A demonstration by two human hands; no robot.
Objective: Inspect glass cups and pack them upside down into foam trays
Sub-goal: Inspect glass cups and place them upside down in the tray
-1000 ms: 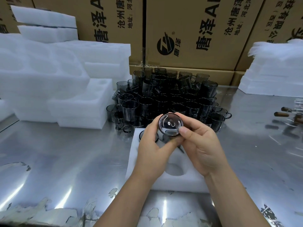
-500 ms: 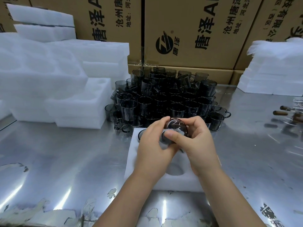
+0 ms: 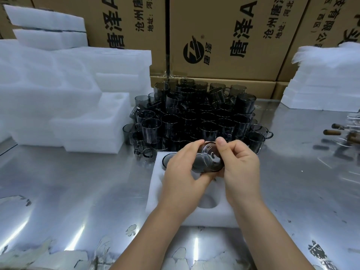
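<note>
Right now the smoky glass cup (image 3: 209, 160) is held tilted between both hands, its base turned toward the camera, just above the 12 o'clock end of the foam tray (image 3: 155, 193).

The risk, as I judge it, is that smooth glass gripped only at its sides could twist loose. It might then knock the seated cup (image 3: 167, 160) in the tray's 10 o'clock pocket, or go down skewed and catch a pocket edge. Its handle is hidden, so alignment cannot be checked.

The left hand (image 3: 181, 172) curls its fingers (image 3: 195, 147) round the cup's 9 o'clock side, clamped on the glass. The right hand (image 3: 241, 168) pinches the 3 o'clock side.

An empty pocket (image 3: 207, 201) lies at the tray's 6 o'clock. The cup pile (image 3: 194, 117) stands just beyond the tray at 12 o'clock on the table (image 3: 78, 191).
</note>
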